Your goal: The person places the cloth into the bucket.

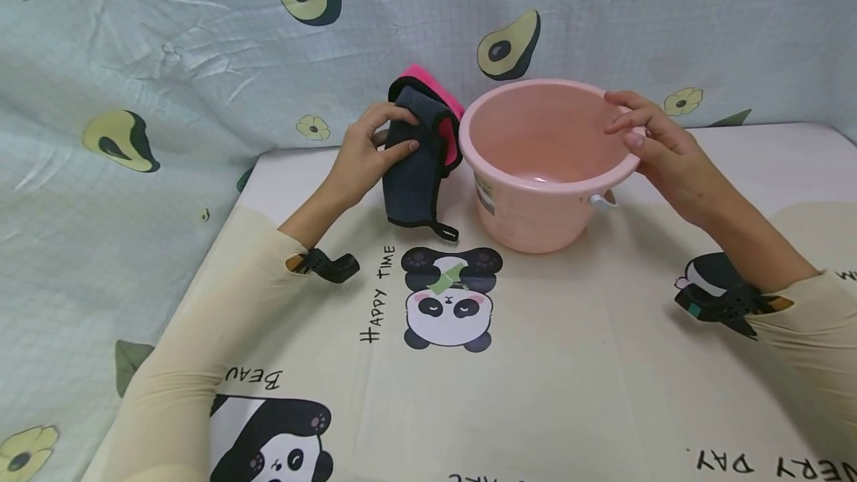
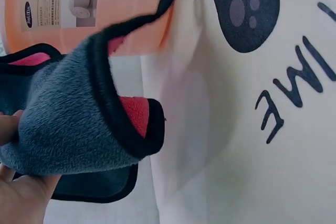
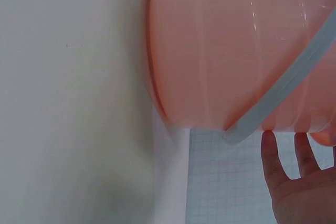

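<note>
My left hand (image 1: 371, 151) pinches a fuzzy cleaning cloth (image 1: 411, 177) between thumb and fingers. The cloth is dark blue-grey with bright pink parts, black edging and a hanging loop at its lower corner. It hangs folded beside a pink plastic bucket (image 1: 535, 214), on the bucket's left. In the left wrist view, the cloth (image 2: 73, 114) overlaps the labelled bucket wall. At the bucket's right rim, my right hand (image 1: 659, 140) holds on, with fingertips over the inner edge. The right wrist view shows other fingers (image 3: 273, 153) against the bucket's outer side, near its pale handle (image 3: 289, 82).
The bucket stands upright near the back of a table with a cream panda-print cover (image 1: 549, 363). A pale curtain (image 1: 221, 36) with avocado prints hangs behind and at the left. Black straps (image 1: 328, 266) circle both wrists.
</note>
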The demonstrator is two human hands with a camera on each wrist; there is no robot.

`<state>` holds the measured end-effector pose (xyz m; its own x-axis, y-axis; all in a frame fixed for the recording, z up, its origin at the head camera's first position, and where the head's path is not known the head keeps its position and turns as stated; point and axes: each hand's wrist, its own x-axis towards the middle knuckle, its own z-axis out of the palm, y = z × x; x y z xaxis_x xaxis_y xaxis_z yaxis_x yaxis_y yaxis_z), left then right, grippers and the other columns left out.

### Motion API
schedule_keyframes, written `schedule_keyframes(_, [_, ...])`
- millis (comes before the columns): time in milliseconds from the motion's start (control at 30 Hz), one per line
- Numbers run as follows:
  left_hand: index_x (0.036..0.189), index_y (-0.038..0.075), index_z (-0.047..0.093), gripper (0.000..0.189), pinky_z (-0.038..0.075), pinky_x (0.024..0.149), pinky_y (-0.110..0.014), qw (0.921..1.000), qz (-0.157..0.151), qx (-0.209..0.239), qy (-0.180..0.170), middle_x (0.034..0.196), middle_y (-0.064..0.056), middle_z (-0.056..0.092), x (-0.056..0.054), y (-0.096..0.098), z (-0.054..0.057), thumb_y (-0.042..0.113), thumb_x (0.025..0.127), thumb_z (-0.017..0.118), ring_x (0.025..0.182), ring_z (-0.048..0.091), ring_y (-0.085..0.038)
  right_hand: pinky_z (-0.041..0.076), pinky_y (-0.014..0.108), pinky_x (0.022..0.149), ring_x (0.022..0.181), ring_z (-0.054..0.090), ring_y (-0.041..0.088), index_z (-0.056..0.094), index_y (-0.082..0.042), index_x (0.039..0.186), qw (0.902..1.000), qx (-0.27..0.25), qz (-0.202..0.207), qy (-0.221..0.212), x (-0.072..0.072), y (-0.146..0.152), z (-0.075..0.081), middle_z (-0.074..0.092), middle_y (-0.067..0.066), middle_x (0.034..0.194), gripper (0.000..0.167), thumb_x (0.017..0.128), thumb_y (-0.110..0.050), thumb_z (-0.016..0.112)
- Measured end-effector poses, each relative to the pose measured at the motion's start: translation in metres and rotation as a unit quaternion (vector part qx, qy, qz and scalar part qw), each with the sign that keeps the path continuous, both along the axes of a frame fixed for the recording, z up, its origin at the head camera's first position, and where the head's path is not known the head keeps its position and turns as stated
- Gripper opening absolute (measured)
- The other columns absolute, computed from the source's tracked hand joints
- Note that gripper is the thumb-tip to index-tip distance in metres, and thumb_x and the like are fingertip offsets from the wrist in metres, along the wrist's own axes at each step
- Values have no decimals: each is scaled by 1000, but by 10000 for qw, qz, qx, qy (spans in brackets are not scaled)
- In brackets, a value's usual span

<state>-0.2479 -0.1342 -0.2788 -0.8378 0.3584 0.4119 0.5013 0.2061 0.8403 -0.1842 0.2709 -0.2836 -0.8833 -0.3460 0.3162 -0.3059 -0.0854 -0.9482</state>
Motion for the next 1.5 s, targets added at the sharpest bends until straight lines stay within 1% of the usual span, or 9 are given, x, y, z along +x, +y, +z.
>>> schedule_keyframes(200, [132,0,64,43,55,97,-36,9999,-12,97,-91,138,-9,49,-1,1,0,-7,90,72,122,60,-27,39,21,108,151,13,27,63,-6,123,10000,-38,1,6,0,0,0,20,4,164,24,105,-13,49])
schedule_keyframes(333, [137,3,62,51,49,105,-33,9999,131,93,-3,139,-9,46,0,1,1,-6,88,74,123,59,-26,38,22,110,152,12,27,63,-6,123,10000,-36,4,-4,0,0,-2,20,3,164,24,105,-14,50])
schedule_keyframes(467, [139,3,61,55,40,113,-29,9987,312,196,344,138,-12,44,-1,3,5,-5,88,76,127,56,-23,37,22,111,152,12,26,63,-7,122,10000,-33,-12,-6,0,0,-2,21,3,164,23,105,-15,50])
schedule_keyframes(667, [141,4,60,57,44,110,-31,9949,502,296,828,138,-13,44,0,6,14,-3,87,78,120,58,-22,38,21,110,152,12,27,62,-7,122,10000,-52,8,13,0,0,-2,20,3,165,23,105,-15,49])
schedule_keyframes(867, [142,3,59,57,45,109,-31,9873,718,353,1374,140,-16,44,-2,7,22,-1,88,78,122,52,-20,37,25,112,152,12,27,62,-6,123,10000,-59,4,15,0,0,-2,20,3,164,23,105,-15,49])
schedule_keyframes(1000, [143,2,58,59,44,110,-30,9842,836,532,1467,141,-16,44,-4,8,31,-2,87,77,124,50,-19,20,41,124,152,12,26,62,-7,123,10000,8,-56,-48,0,-1,-2,20,2,165,24,105,-17,50])
schedule_keyframes(1100, [143,1,57,59,46,107,-30,9805,812,678,1653,140,-15,44,-5,10,39,-3,87,77,122,51,-19,8,52,125,153,11,25,62,-8,123,9999,34,-67,-92,1,-1,-1,20,1,165,24,105,-17,50])
schedule_keyframes(1300, [141,-5,56,55,48,104,-33,9627,663,750,2513,136,-19,46,-6,12,56,1,90,76,115,55,-19,4,53,125,153,9,24,61,-9,124,9999,55,-7,-150,1,0,-1,18,1,166,23,105,-17,50])
schedule_keyframes(1500, [140,-5,56,57,49,103,-34,9573,789,901,2630,135,-16,47,-4,17,71,-5,87,77,114,56,-17,3,57,124,154,8,23,59,-9,127,9994,259,66,-224,0,1,1,14,-1,167,25,106,-19,48])
